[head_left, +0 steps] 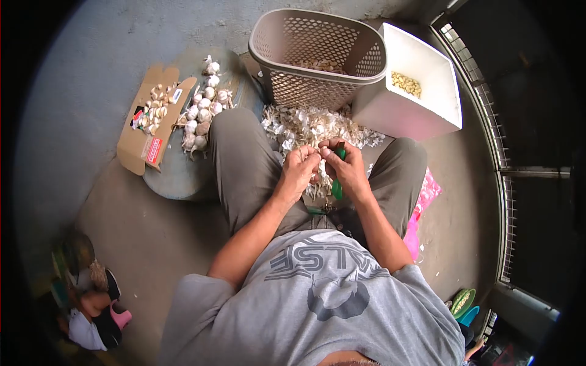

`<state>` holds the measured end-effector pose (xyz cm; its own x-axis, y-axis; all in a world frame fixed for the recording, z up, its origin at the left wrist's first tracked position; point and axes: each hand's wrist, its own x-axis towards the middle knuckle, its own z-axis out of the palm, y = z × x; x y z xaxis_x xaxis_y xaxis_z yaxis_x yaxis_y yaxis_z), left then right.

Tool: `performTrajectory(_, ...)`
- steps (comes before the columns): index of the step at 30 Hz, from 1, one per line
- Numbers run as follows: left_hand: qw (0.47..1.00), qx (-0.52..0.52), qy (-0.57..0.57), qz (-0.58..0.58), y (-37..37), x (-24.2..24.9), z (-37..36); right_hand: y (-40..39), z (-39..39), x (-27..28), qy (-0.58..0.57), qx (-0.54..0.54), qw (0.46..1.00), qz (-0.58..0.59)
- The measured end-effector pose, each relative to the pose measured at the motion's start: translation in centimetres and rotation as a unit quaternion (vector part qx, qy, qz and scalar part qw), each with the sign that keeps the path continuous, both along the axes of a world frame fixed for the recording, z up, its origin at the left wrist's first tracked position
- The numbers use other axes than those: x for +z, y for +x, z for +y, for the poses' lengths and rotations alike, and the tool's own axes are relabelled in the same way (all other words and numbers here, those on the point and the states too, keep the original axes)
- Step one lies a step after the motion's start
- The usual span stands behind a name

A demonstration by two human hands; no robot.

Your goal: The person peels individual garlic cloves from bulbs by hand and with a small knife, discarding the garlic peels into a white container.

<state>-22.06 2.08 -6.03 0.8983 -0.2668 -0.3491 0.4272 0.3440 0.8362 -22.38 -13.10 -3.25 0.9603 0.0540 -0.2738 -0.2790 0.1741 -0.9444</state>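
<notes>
My left hand (pixel 298 172) is closed in a pinch over my lap, its fingertips meeting those of my right hand. Between them shows a small pale piece, apparently a garlic clove (pixel 320 152), partly hidden by the fingers. My right hand (pixel 349 172) is wrapped around a small knife with a green handle (pixel 337 188); its blade is mostly out of sight. Below and beyond the hands lies a heap of garlic skins (pixel 311 127) on the floor. Whole garlic bulbs (pixel 204 114) sit on a round surface to the left.
An open cardboard box (pixel 131 146) holds loose cloves (pixel 157 111) at far left. Beyond the skins stands a brown perforated basket (pixel 305 91); right of it, a white foam box (pixel 403 113) contains peeled cloves (pixel 406 84). A pink bag (pixel 421 201) lies by my right leg. Another person (pixel 94 305) is at lower left.
</notes>
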Motion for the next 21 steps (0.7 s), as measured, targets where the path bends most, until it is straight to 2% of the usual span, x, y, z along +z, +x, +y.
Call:
performTrajectory(4,0.999,-0.007,-0.026,0.02,0.2,0.2,-0.1,0.4,-1.6,0.2,0.062,-0.084,0.994,-0.023)
performTrajectory(6,1.0,-0.003,-0.016,0.009,0.1,-0.3,-0.2,0.6,-2.7,0.2,0.154,-0.141,0.978,-0.003)
performTrajectory(7,1.0,-0.012,-0.017,0.014,-0.3,0.2,-0.3,0.3,-3.2,0.3,0.147,-0.143,0.979,-0.001)
performTrajectory(10,0.999,-0.025,-0.042,0.0,0.2,0.3,-0.2,0.4,-3.8,1.4,0.086,-0.082,0.993,0.01)
performTrajectory(12,0.994,-0.007,-0.095,0.052,0.1,1.0,-0.1,0.8,-3.5,2.0,0.06,-0.052,0.997,0.006)
performTrajectory(14,0.993,-0.014,-0.106,0.052,0.3,0.6,0.2,1.4,-3.1,2.9,0.059,-0.035,0.998,0.012)
performTrajectory(18,0.994,-0.003,-0.095,0.046,0.1,0.7,0.2,1.5,-2.9,3.5,0.073,-0.028,0.997,0.024)
performTrajectory(20,0.995,-0.021,-0.093,0.022,0.2,0.4,0.4,2.0,-3.2,2.4,0.01,0.022,0.999,0.021)
performTrajectory(21,0.996,-0.021,-0.082,0.024,0.2,0.5,0.3,2.4,-3.2,3.4,0.014,0.033,0.999,0.0)
